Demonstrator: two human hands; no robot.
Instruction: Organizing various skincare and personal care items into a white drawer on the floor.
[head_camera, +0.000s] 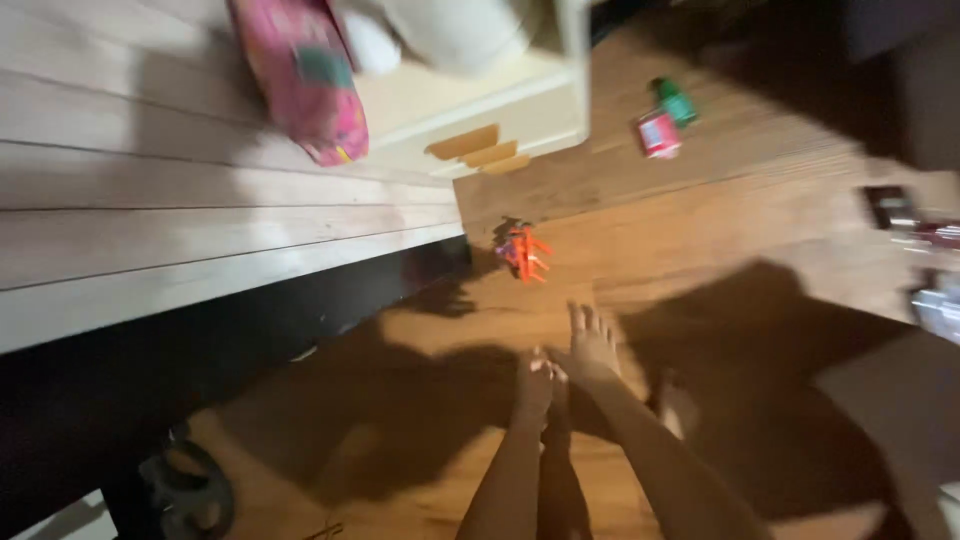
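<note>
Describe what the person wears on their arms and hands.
Both arms are bare as far as the picture shows, with no sleeves or gloves. No watch or band shows at either wrist. The left hand and right hand are dim and blurred, so rings cannot be ruled out.

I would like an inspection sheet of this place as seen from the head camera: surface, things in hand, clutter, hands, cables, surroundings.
Surface: wooden floor, brown planks, with large dark shadows across it.
Things in hand: small orange toy lies on the floor just ahead of both hands; neither hand touches it.
Clutter: red packet and green item on the floor farther off; blurred items at the right edge.
Hands: left hand and right hand reach forward, empty; the right fingers are spread, the left too blurred to tell.
Cables: nothing seen.
Surroundings: pale wooden panel on the left, cream furniture behind it, pink patterned object on top, dark round object at lower left.
</note>
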